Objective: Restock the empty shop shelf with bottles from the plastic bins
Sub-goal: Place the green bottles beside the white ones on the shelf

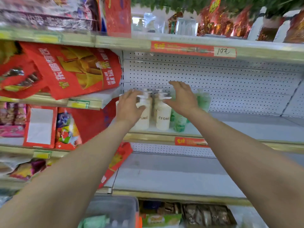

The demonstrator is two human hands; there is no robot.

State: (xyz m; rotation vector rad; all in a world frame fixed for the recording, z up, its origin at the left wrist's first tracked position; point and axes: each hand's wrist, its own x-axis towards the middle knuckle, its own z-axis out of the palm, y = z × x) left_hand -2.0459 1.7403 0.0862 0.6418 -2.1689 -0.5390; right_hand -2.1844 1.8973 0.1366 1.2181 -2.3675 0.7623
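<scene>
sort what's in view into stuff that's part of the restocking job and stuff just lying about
Part of the job:
white pump bottles, green bottles, the shelf they stand on, plastic bin below, left hand, right hand

Just lying about:
red snack bags, handwritten price tag, glassware on the top shelf, packets at the bottom

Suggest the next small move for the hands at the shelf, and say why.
Probably let the left hand release the left white plastic pump bottle: it appears to stand upright on the grey metal shelf beside the second white pump bottle, while the right hand hovers open by the translucent green bottles.
</scene>
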